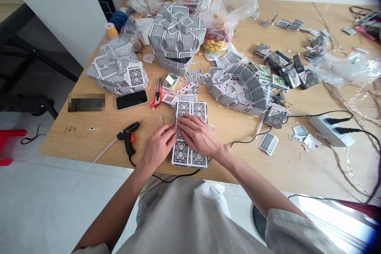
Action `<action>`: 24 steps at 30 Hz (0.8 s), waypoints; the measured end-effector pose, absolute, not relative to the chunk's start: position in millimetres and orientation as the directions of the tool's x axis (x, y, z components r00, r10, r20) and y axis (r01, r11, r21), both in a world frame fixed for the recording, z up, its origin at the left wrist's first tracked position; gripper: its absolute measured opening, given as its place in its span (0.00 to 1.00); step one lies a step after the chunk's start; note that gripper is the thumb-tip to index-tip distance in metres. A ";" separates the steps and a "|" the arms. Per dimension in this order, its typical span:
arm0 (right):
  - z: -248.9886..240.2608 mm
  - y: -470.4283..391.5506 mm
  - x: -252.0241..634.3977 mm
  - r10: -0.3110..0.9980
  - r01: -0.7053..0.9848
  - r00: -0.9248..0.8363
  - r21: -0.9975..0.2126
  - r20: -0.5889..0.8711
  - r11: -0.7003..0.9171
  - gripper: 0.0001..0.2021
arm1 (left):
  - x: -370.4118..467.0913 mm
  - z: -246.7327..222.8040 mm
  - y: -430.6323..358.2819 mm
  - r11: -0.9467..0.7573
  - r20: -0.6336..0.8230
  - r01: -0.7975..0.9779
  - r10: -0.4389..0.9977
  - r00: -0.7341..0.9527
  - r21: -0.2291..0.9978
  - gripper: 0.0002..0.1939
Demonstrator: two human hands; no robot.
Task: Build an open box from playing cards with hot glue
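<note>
A panel of blue-backed playing cards point(198, 158), laid in rows, lies at the table's front edge before me. My right hand point(199, 134) rests flat across its middle, fingers stretched out toward the left. At the panel's left edge my left hand point(160, 145) is closed, its bent fingertips pressed against the cards close to the right fingertips. Part of the panel is hidden beneath my hands. To the left lies a black hot glue gun point(128, 137) with a glue stick in its back end. A red utility knife point(157, 93) lies beyond the panel.
Card-built shapes stand around: a lidded one point(177, 39), another at left point(116, 67), and an open basket-like one point(238, 97). A phone point(131, 100) lies left. Card boxes point(282, 65) and a power strip point(331, 131) with cables are right. Plastic bags point(223, 12) sit behind.
</note>
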State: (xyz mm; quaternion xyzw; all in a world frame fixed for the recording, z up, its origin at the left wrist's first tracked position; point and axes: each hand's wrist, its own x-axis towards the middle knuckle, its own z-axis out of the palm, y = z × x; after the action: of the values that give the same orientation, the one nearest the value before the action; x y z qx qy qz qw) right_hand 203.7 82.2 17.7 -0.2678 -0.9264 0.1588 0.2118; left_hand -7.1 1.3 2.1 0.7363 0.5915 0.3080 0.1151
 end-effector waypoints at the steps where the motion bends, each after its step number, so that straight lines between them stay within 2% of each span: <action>1: 17.5 82.7 203.5 0.558 0.426 -0.770 -0.400 0.310 0.811 0.20 | -7.6 2.8 1.7 -0.278 0.325 0.817 0.938 0.119 0.505 0.11; 7: 14.2 86.8 202.9 0.536 0.417 -0.784 -0.374 0.312 0.828 0.20 | -12.6 9.0 6.1 -0.313 0.340 0.866 0.923 0.181 0.391 0.09; 18: 15.9 87.7 202.2 0.544 0.435 -0.782 -0.361 0.303 0.825 0.18 | -22.9 11.9 1.9 -0.371 0.300 0.799 0.921 0.250 0.473 0.10; 24: 15.4 87.6 201.3 0.549 0.445 -0.776 -0.348 0.311 0.826 0.18 | -22.8 19.2 -9.7 -0.379 0.270 0.810 0.921 0.282 0.447 0.11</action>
State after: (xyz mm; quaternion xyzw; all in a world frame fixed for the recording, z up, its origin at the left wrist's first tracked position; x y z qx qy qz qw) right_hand 201.3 87.6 15.4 -0.2660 -0.9335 0.1282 0.2034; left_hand -22.8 -9.7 19.2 0.7927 0.5459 0.2474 0.1116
